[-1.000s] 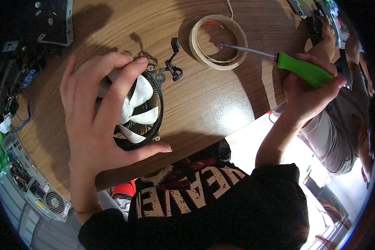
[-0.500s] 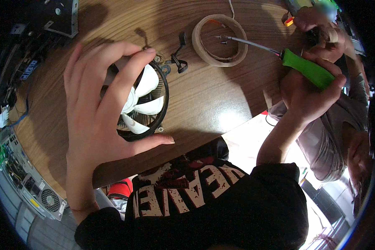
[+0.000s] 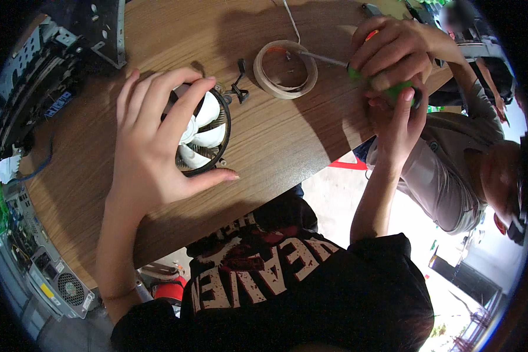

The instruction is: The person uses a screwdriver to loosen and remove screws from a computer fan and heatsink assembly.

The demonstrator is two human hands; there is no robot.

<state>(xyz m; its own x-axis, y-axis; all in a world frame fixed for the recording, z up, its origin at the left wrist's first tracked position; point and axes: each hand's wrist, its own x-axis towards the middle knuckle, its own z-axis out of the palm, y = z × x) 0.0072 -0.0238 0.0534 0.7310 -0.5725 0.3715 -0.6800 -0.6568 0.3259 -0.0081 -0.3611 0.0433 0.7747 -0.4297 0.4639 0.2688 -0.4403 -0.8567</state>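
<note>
My left hand (image 3: 152, 135) spans a CPU cooler fan (image 3: 208, 138) with white blades in a round black frame. Its index finger rests by the upper rim and its thumb lies along the lower edge. On the right, my right hand (image 3: 396, 126) is closed round a green-handled screwdriver (image 3: 402, 91). Another person's hand (image 3: 390, 53) covers much of that handle from above. The shaft points left toward a beige tape roll (image 3: 308, 88), inside which small screws (image 3: 288, 57) lie. A small black clip-like part (image 3: 239, 91) sits beside the fan.
Dark metal computer parts (image 3: 58, 64) stand at the left, with a grey computer case (image 3: 56, 276) below them. The wooden table's (image 3: 276, 141) near edge runs diagonally in front of me. A white cable (image 3: 291, 20) lies behind the tape roll. The other person sits close on the right.
The other person's hand has come left and down onto the screwdriver handle. My right hand has turned and moved slightly left with it. My left hand stays around the fan; the view has shifted.
</note>
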